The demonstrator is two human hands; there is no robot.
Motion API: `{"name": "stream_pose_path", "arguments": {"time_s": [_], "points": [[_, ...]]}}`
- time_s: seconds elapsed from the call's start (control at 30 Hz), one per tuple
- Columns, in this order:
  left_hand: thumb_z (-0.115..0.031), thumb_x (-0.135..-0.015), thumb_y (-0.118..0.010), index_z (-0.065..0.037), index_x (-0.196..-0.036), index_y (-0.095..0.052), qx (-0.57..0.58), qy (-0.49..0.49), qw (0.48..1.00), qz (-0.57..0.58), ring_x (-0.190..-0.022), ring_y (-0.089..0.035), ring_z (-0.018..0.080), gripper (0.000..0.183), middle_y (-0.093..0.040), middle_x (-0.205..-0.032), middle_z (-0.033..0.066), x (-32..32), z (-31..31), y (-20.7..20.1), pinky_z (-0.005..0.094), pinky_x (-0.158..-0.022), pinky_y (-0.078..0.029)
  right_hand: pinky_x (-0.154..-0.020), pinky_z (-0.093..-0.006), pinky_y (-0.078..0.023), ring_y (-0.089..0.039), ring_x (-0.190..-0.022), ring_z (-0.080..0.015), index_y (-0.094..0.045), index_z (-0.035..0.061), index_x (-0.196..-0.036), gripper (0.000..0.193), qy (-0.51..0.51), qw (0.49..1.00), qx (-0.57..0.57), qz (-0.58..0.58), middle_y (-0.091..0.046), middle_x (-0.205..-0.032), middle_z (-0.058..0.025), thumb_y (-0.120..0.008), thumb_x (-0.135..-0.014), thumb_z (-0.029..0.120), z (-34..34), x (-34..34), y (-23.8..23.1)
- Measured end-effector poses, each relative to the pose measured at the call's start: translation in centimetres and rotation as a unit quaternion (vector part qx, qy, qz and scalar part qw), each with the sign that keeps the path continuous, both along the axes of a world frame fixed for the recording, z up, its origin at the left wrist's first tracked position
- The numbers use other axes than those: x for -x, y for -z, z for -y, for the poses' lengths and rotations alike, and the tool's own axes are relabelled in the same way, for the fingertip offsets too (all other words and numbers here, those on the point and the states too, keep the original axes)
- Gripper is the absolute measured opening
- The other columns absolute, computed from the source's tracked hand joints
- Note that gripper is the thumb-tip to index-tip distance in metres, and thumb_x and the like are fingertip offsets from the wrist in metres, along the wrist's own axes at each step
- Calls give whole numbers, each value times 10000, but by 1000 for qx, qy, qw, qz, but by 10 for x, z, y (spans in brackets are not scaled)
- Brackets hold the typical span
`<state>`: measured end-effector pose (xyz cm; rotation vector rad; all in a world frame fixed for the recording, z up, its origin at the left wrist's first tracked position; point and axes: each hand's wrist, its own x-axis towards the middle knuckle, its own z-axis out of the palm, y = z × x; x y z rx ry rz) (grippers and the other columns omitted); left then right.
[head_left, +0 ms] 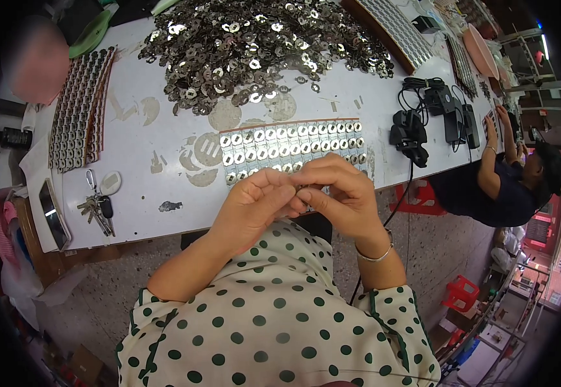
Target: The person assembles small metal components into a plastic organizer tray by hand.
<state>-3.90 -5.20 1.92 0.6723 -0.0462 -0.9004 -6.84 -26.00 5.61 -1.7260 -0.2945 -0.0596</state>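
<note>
My left hand [253, 208] and my right hand [345, 201] meet above the table's near edge, thumbs and fingertips pressed together. A small dark bit shows between the fingertips, too hidden to name. Just beyond my hands lies a flat panel [287, 137] with rows of silvery square pieces, each with a dark centre; my fingers cover part of its near side. Past the panel spreads a large heap of small flat metal pieces [242, 55], shiny and dark, with cut-out middles.
Stacked panels [80, 106] lie at the left, and another panel [393, 29] at the far right. Black adapters with cables [445, 109] sit to the right. Keys [97, 209] and a phone [55, 213] are near the left edge. A co-worker [506, 174] sits at the right.
</note>
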Motion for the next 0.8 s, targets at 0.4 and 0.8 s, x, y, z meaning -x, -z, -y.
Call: {"name": "stream_pose_path", "arguments": {"time_s": [0.4, 0.8], "points": [[-63, -954, -663, -22, -1189, -633, -339, -76, 748, 565, -1029, -633, 233, 241, -674, -1159, 99, -2, 2, -4, 372, -920, -512, -831, -289, -556, -642, -932, -148, -638, -24, -1148, 198, 80, 885, -403, -220, -661, -1072, -86, -677, -955, -11, 25, 10, 33], [-104, -807, -742, -7, -1243, -634, -369, -74, 563, 736, -1102, -579, 240, 459, -621, -1218, 78, 4, 13, 12, 384, -932, -473, -733, -231, -552, -672, -857, -90, -717, 10, -1127, 197, 127, 968, 201, -74, -685, -974, -32, -697, -932, -7, 28, 10, 17]]}}
